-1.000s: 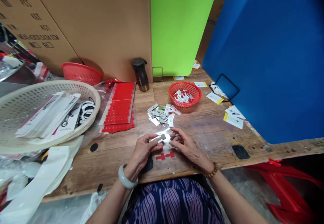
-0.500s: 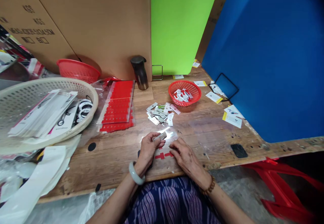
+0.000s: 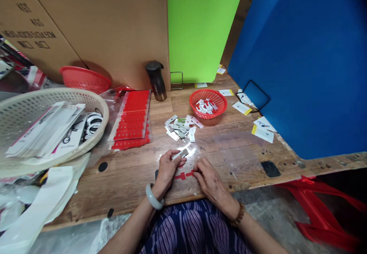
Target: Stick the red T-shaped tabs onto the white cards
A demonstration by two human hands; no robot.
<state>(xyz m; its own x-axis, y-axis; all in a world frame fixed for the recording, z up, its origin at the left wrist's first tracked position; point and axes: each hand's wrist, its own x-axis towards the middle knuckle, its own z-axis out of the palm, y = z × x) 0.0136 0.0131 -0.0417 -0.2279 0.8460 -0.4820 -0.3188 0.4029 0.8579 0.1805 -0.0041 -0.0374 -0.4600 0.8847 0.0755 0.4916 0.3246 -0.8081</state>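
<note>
My left hand [image 3: 167, 168] is closed, holding a small flat grey-and-white piece [image 3: 180, 155] between thumb and fingers. My right hand [image 3: 209, 177] is pinched with its fingertips at the end of a red T-shaped sticker [image 3: 189, 174] low on the table. Another red T-shaped sticker [image 3: 180, 176] lies just left of it, on what looks like a clear sheet. Beyond both hands is a loose pile of similar small flat pieces [image 3: 180, 127]. Behind that pile, a red basket [image 3: 220, 110] contains more pieces, some bearing red marks.
To the left are red sticker sheets [image 3: 132, 118] and a large cream basket [image 3: 104, 122] with printed cards and black-and-white rings. A dark tumbler [image 3: 156, 82] stands before a cardboard box [image 3: 114, 28]. Green [image 3: 200, 28] and blue panels [image 3: 309, 70] rise behind, with cards [image 3: 242, 108] scattered nearby.
The view has shifted slightly. My right hand has drawn a little way from the left sticker, and more of the right-hand red sticker shows at its fingertips. My left hand keeps its piece.
</note>
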